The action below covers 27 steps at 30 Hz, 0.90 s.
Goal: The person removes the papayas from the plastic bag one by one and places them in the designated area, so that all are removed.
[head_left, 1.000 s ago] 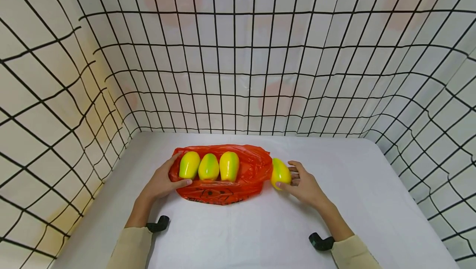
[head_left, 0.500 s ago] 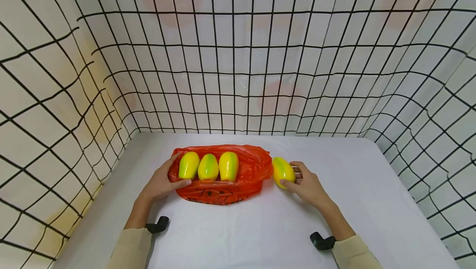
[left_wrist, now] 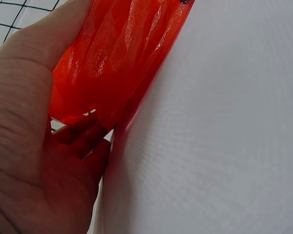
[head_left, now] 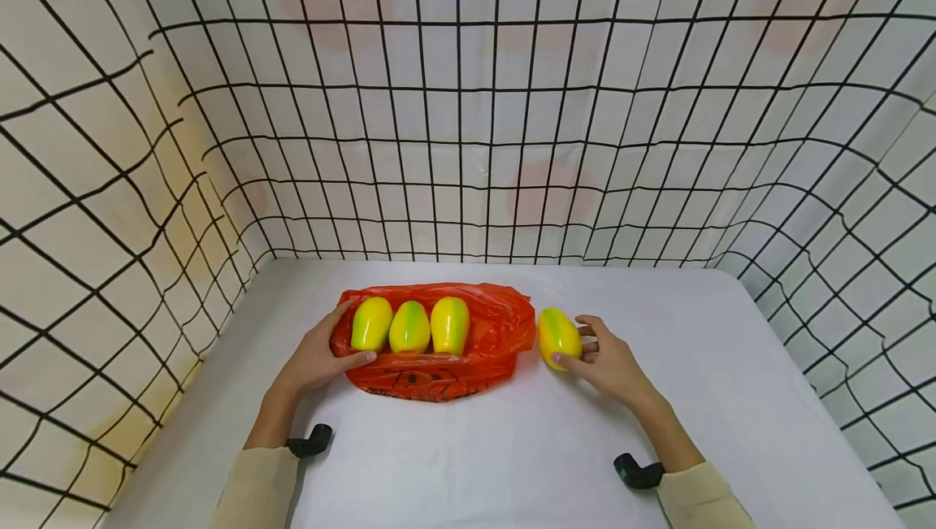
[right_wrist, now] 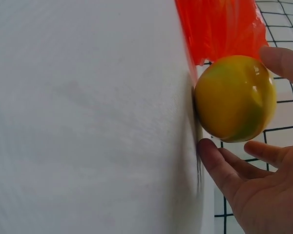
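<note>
In the head view a red plastic bag (head_left: 497, 326) lies on the white table with its mouth spread. Three glossy yellow-green mangoes sit in it side by side: a left one (head_left: 371, 324), a middle one (head_left: 410, 327) and a right one (head_left: 449, 326). My left hand (head_left: 316, 358) holds the bag's left end, thumb in front and fingers behind, partly hidden by the red film. Right of the bag, a fourth mango (head_left: 559, 338) rests on the table. My right hand (head_left: 607, 362) is beside it, thumb close to it; in the right wrist view the spread fingers (right_wrist: 217, 163) stand apart from the mango.
A black wire grid (head_left: 475, 139) over pale sheeting rises behind the table (head_left: 468, 464) and along both sides. A black wrist device (head_left: 310, 441) sits on the left wrist, and another black device (head_left: 638, 472) on the right.
The fourth mango has shifted slightly right, away from the bag's right edge, leaving a small gap. My right hand has moved right with it. The left hand and bag stay put.
</note>
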Each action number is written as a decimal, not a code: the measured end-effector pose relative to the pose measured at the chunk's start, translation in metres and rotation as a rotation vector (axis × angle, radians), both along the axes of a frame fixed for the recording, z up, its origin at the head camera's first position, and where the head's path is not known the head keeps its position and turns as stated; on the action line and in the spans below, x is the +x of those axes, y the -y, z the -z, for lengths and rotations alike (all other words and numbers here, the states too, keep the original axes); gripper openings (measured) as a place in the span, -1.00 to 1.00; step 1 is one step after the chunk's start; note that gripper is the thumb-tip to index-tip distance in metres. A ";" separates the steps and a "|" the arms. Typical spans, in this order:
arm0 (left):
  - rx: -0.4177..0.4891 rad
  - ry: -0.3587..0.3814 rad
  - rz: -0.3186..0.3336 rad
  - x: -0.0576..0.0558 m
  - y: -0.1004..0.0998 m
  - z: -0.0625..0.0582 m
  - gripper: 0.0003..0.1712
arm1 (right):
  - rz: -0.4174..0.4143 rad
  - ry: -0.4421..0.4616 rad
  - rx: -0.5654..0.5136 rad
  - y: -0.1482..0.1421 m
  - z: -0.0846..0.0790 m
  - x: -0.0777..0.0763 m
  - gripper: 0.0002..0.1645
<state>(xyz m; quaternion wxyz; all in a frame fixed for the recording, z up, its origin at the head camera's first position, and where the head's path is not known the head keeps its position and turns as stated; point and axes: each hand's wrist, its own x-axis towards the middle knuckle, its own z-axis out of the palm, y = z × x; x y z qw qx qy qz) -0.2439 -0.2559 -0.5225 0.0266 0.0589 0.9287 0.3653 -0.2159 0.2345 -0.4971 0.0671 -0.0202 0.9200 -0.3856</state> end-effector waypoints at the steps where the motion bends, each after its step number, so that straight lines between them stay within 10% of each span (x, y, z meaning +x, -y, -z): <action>1: 0.002 0.001 0.000 0.000 0.000 0.000 0.39 | 0.001 0.001 0.001 0.000 0.000 0.000 0.13; 27: -0.003 0.002 0.001 0.002 -0.001 -0.002 0.39 | 0.103 -0.181 -0.160 -0.019 -0.022 -0.002 -0.17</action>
